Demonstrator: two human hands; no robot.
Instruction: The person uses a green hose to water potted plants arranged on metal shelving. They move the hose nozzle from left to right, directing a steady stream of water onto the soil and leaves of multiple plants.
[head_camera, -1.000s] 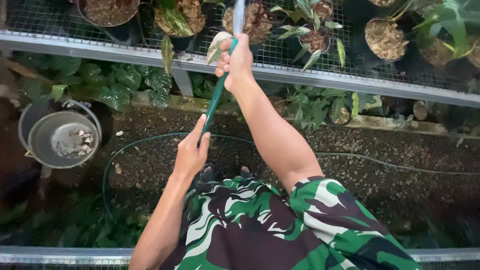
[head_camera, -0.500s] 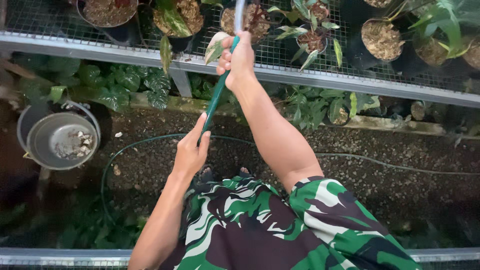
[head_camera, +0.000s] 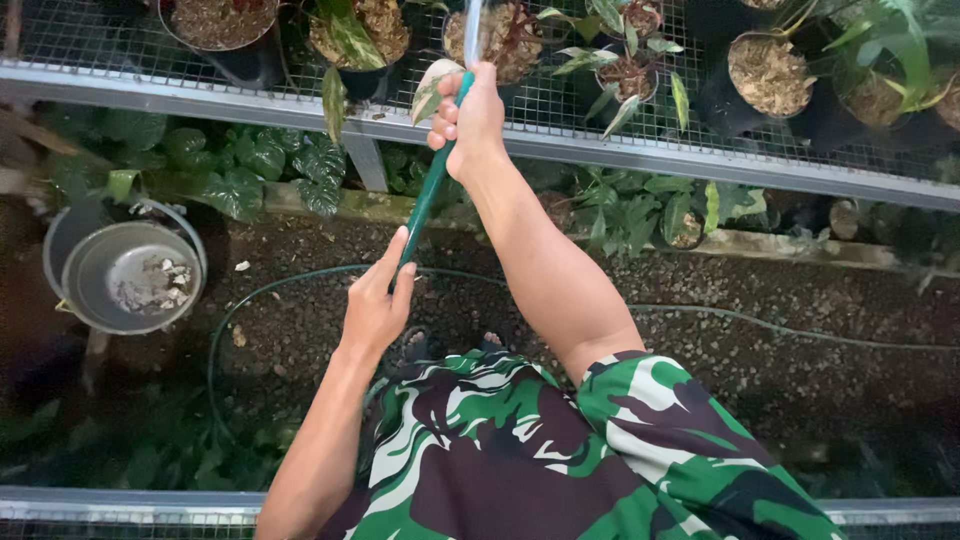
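Both hands, left (head_camera: 375, 305) and right (head_camera: 470, 120), grip a green hose (head_camera: 428, 190) over soil-filled pots (head_camera: 765, 75).

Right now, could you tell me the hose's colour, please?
Green; the hose shows best in the head view.

Green hose (head_camera: 428, 195), centre frame: smooth plastic or rubber, slight sheen. Bench top (head_camera: 120, 40), upper frame: galvanised wire mesh on a dull grey metal rail (head_camera: 250, 108). Bucket (head_camera: 128, 280), left: matt grey metal, soiled inside. Pots (head_camera: 740, 105), upper right: black plastic, filled with coarse, fibrous brown medium. Ground (head_camera: 780, 340), right: rough dark gravel. Shirt (head_camera: 560, 460), lower centre: matt camouflage-printed cloth.
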